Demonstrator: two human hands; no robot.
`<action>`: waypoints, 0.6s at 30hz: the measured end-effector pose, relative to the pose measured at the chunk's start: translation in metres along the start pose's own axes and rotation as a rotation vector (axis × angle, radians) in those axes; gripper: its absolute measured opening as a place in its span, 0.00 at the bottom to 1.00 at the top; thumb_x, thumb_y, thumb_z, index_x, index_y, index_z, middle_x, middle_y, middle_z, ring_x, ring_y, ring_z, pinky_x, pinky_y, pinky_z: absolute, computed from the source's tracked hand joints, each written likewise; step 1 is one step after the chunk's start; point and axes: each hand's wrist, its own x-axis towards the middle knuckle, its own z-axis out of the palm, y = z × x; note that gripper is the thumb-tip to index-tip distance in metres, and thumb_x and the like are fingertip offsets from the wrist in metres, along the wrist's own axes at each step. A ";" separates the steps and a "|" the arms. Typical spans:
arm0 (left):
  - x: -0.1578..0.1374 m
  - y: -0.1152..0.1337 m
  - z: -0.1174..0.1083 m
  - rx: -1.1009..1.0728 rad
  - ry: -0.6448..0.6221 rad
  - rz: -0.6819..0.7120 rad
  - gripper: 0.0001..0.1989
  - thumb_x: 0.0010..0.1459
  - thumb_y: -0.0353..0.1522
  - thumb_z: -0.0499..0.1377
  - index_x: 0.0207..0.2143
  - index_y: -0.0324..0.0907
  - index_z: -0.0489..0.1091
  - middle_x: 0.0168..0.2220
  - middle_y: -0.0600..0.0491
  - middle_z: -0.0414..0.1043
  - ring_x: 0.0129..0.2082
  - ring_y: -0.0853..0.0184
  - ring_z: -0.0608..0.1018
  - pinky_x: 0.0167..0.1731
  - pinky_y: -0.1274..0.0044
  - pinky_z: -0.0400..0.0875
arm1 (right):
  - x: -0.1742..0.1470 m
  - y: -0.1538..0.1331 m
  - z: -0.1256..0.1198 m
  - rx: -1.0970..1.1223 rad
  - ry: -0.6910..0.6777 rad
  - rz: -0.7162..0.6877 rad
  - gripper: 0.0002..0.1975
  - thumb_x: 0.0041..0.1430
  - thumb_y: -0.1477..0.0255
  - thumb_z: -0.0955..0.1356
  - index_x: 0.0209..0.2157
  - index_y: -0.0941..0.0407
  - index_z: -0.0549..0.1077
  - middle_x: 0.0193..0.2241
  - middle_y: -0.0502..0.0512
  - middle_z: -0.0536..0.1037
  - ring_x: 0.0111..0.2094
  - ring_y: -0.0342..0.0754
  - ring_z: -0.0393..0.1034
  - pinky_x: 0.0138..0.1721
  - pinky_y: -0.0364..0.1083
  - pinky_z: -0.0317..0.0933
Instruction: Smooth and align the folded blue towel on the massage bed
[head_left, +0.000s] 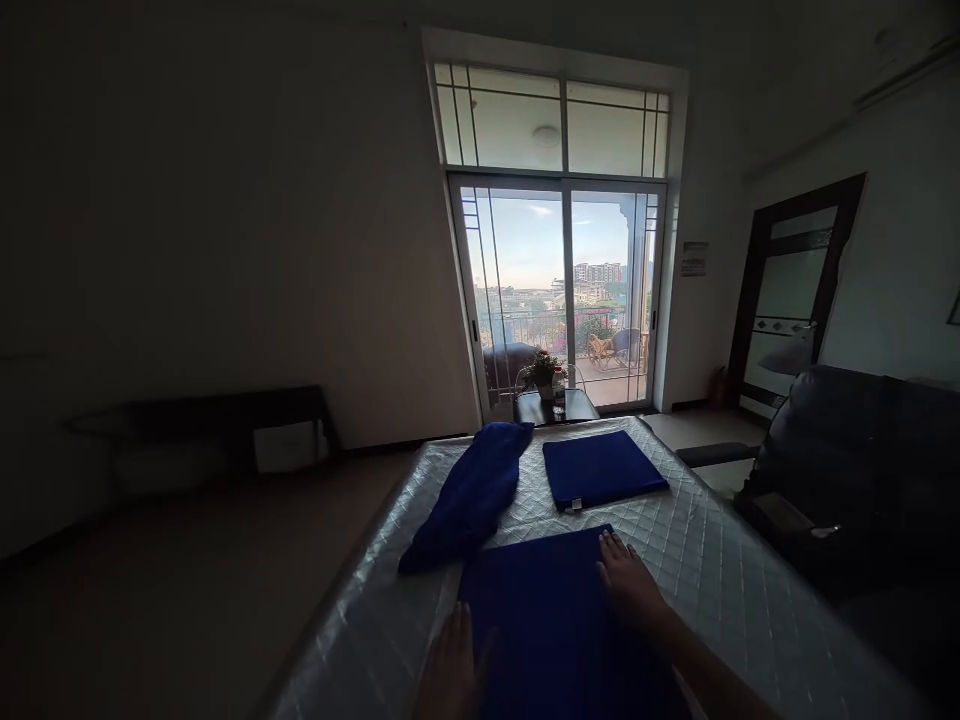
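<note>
Though a small white tag (574,505) shows on the folded blue cloth (602,467), its writing is too small to read. Nearer, the left hand (450,668) and right hand (628,580) press flat, fingers spread and gripping nothing, on a blue cloth (551,620) spread on the quilted bed (720,590). A blue pillow (472,495) lies just beside it. The dark sofa (862,470) is hard to make out.

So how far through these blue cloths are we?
One folded blue cloth lies flat and squared at the far end of the quilted surface: that looks done. The spread blue cloth is in hand, with the left hand and right hand pressed flat on it. The bunched blue bundle on the left looks untouched, so it seems left to do.
</note>
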 end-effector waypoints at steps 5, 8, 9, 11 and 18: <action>0.006 0.001 0.003 0.051 -0.138 0.001 0.31 0.65 0.43 0.41 0.66 0.46 0.63 0.69 0.55 0.59 0.68 0.63 0.63 0.65 0.74 0.61 | 0.010 0.012 0.022 0.018 0.000 0.014 0.33 0.69 0.66 0.50 0.70 0.66 0.49 0.73 0.63 0.49 0.73 0.51 0.37 0.71 0.52 0.36; 0.010 0.001 0.009 0.045 -0.122 -0.013 0.30 0.64 0.44 0.43 0.65 0.51 0.63 0.68 0.59 0.62 0.68 0.64 0.63 0.66 0.72 0.60 | 0.014 0.020 0.034 0.025 0.023 0.011 0.32 0.69 0.66 0.50 0.70 0.63 0.49 0.73 0.60 0.49 0.73 0.50 0.38 0.71 0.53 0.37; 0.010 0.002 0.011 0.038 -0.120 -0.019 0.29 0.64 0.44 0.43 0.65 0.53 0.63 0.68 0.60 0.63 0.68 0.64 0.63 0.66 0.71 0.60 | 0.016 0.021 0.035 0.027 0.025 0.008 0.32 0.69 0.66 0.50 0.70 0.62 0.49 0.73 0.60 0.49 0.73 0.50 0.38 0.71 0.54 0.37; 0.012 0.003 0.012 0.021 -0.124 -0.042 0.29 0.64 0.45 0.43 0.65 0.54 0.63 0.68 0.61 0.63 0.69 0.63 0.63 0.66 0.70 0.60 | 0.018 0.023 0.037 0.031 0.025 0.002 0.32 0.69 0.66 0.50 0.70 0.62 0.50 0.73 0.60 0.49 0.73 0.50 0.38 0.71 0.54 0.38; 0.010 0.012 -0.003 -0.060 -0.075 -0.058 0.32 0.67 0.47 0.41 0.69 0.48 0.54 0.70 0.54 0.59 0.69 0.61 0.62 0.66 0.67 0.62 | 0.020 0.027 0.036 0.040 0.012 -0.006 0.32 0.70 0.63 0.49 0.70 0.64 0.48 0.73 0.59 0.47 0.74 0.50 0.36 0.72 0.55 0.35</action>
